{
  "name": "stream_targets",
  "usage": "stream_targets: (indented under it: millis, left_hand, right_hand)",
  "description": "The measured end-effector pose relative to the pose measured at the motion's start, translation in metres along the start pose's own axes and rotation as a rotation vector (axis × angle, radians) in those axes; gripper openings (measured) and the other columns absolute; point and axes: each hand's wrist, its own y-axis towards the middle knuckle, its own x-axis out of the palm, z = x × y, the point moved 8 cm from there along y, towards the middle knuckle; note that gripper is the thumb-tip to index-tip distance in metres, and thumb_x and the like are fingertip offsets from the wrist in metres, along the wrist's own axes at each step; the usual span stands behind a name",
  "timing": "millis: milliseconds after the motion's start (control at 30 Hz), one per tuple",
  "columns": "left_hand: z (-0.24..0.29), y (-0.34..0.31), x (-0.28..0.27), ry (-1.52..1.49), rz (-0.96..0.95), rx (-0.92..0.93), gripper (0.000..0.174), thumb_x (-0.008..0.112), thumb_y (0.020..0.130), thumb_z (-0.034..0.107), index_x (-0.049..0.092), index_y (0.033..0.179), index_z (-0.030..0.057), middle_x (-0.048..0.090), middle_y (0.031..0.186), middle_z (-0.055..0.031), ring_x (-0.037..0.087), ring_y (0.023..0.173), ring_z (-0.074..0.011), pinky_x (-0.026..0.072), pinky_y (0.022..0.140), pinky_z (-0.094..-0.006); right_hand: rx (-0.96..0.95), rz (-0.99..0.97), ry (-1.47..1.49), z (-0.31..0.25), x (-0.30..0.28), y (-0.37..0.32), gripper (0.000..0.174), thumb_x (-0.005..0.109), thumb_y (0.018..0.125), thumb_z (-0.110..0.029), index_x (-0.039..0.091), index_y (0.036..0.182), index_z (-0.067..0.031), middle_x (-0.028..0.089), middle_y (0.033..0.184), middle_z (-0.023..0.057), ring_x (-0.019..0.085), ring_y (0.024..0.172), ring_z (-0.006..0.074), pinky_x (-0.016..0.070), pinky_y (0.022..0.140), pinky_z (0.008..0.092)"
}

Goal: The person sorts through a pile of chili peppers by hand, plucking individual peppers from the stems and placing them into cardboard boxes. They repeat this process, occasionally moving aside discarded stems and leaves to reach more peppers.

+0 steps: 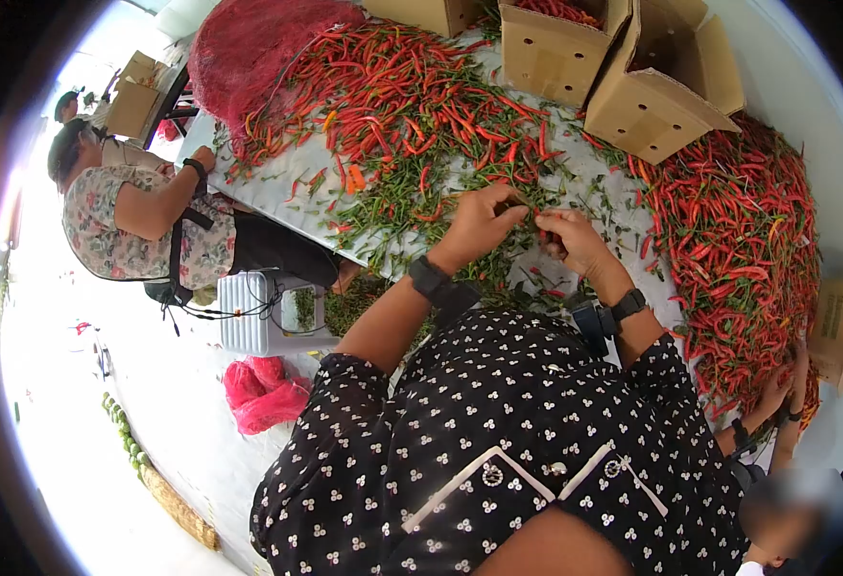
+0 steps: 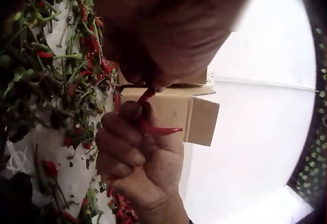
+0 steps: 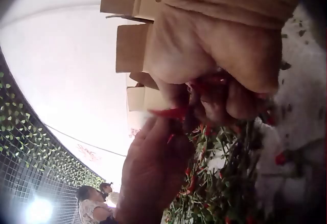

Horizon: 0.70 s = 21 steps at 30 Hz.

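Both hands meet above the table's near side, over green stems and red chillies. The right hand point(image 1: 575, 240) curls its fingers round red chillies; in the left wrist view a curved red chilli point(image 2: 162, 130) juts out between its thumb and fingers. Close beside it, the left hand point(image 1: 484, 226) pinches with thumb and forefinger at the upper end of a red chilli point(image 2: 146, 95). In the right wrist view more red point(image 3: 207, 85) shows inside the curled right fingers point(image 3: 240, 101), and a chilli tip point(image 3: 168, 113) points toward the left hand point(image 3: 153, 168). How many chillies are held is hidden.
A large chilli heap point(image 1: 748, 259) covers the right side, another pile point(image 1: 412, 86) the back, beside a red net sack point(image 1: 249, 58). Cardboard boxes point(image 1: 551, 58) stand at the back right. One person point(image 1: 143, 211) sits at left; another person's hands point(image 1: 776, 394) reach in at lower right.
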Motion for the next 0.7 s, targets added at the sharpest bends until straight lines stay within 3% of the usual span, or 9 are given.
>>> stream_targets:
  millis: [67, 200, 333, 433, 500, 567, 600, 633, 700]
  left_hand:
    - [-0.002, 0.000, 0.001, 0.044, 0.010, 0.030, 0.018, 0.062, 0.078, 0.012, 0.059, 0.090, -0.0014, 0.059, 0.077, -0.0094, 0.054, 0.065, -0.0116, 0.0443, 0.059, -0.0275]
    - [0.022, 0.000, 0.002, 0.205, 0.025, 0.132, 0.017, 0.063, 0.077, 0.012, 0.059, 0.086, -0.0015, 0.059, 0.075, -0.0105, 0.057, 0.065, -0.0167, 0.0441, 0.058, -0.0289]
    - [0.021, -0.001, 0.008, 0.313, 0.001, 0.212, 0.016, 0.062, 0.077, 0.013, 0.059, 0.083, -0.0019, 0.058, 0.072, -0.0113, 0.057, 0.063, -0.0203, 0.0434, 0.056, -0.0305]
    - [-0.003, 0.002, 0.009, 0.160, -0.022, 0.050, 0.018, 0.061, 0.078, 0.015, 0.054, 0.077, -0.0014, 0.051, 0.065, -0.0144, 0.049, 0.056, -0.0267, 0.0383, 0.051, -0.0348]
    - [-0.025, 0.002, 0.014, 0.069, -0.176, -0.168, 0.021, 0.055, 0.082, 0.019, 0.055, 0.077, -0.0017, 0.047, 0.062, -0.0063, 0.046, 0.056, -0.0121, 0.0369, 0.049, -0.0321]
    - [-0.027, 0.000, 0.015, -0.134, -0.223, -0.290, 0.024, 0.054, 0.084, 0.021, 0.054, 0.076, -0.0013, 0.045, 0.062, -0.0053, 0.043, 0.056, -0.0108, 0.0355, 0.048, -0.0313]
    - [-0.029, -0.003, 0.018, -0.337, -0.263, -0.409, 0.027, 0.053, 0.085, 0.024, 0.053, 0.074, -0.0009, 0.042, 0.062, -0.0043, 0.040, 0.056, -0.0094, 0.0342, 0.048, -0.0306]
    - [-0.032, 0.002, 0.015, -0.336, -0.268, -0.411, 0.027, 0.053, 0.085, 0.024, 0.053, 0.074, -0.0009, 0.042, 0.062, -0.0043, 0.040, 0.056, -0.0094, 0.0342, 0.048, -0.0306]
    - [-0.040, 0.025, -0.004, 0.288, -0.227, -0.276, 0.030, 0.056, 0.083, 0.029, 0.055, 0.076, 0.0005, 0.048, 0.061, -0.0072, 0.048, 0.053, -0.0145, 0.0379, 0.049, -0.0333]
  right_hand:
    - [0.051, -0.102, -0.046, 0.005, 0.008, -0.002, 0.014, 0.055, 0.082, -0.018, 0.056, 0.082, -0.0031, 0.048, 0.064, -0.0017, 0.037, 0.047, 0.0061, 0.0266, 0.040, 0.0224]
    - [0.066, -0.028, -0.130, -0.003, 0.014, -0.009, 0.014, 0.054, 0.080, -0.017, 0.056, 0.081, -0.0027, 0.048, 0.064, -0.0019, 0.037, 0.047, 0.0059, 0.0264, 0.040, 0.0228]
    - [0.002, -0.017, -0.412, -0.006, 0.015, -0.008, 0.016, 0.054, 0.077, -0.015, 0.058, 0.081, -0.0007, 0.049, 0.061, -0.0020, 0.042, 0.051, 0.0071, 0.0329, 0.045, 0.0236]
    - [-0.145, -0.033, -0.567, -0.009, 0.015, -0.003, 0.016, 0.054, 0.076, -0.014, 0.059, 0.082, 0.0008, 0.050, 0.062, -0.0009, 0.044, 0.054, 0.0080, 0.0373, 0.050, 0.0247]
    - [-0.211, -0.052, -0.636, -0.012, 0.015, -0.005, 0.017, 0.054, 0.075, -0.013, 0.059, 0.082, 0.0014, 0.051, 0.062, -0.0002, 0.045, 0.056, 0.0084, 0.0390, 0.053, 0.0252]
    - [-0.357, -0.022, -0.805, -0.028, 0.017, -0.014, 0.017, 0.053, 0.075, -0.011, 0.058, 0.086, 0.0024, 0.053, 0.066, 0.0014, 0.045, 0.056, 0.0084, 0.0394, 0.053, 0.0256]
    - [-0.356, -0.018, -0.800, -0.030, 0.014, -0.014, 0.017, 0.053, 0.075, -0.011, 0.058, 0.086, 0.0024, 0.053, 0.066, 0.0014, 0.045, 0.056, 0.0084, 0.0394, 0.053, 0.0256]
    - [-0.259, 0.037, -0.676, -0.027, 0.002, -0.012, 0.016, 0.053, 0.076, -0.010, 0.057, 0.086, 0.0016, 0.054, 0.066, 0.0016, 0.048, 0.057, 0.0085, 0.0394, 0.053, 0.0255]
    - [-0.160, 0.094, -0.547, -0.023, -0.012, -0.011, 0.015, 0.054, 0.076, -0.010, 0.057, 0.087, 0.0008, 0.054, 0.067, 0.0018, 0.050, 0.058, 0.0086, 0.0395, 0.053, 0.0254]
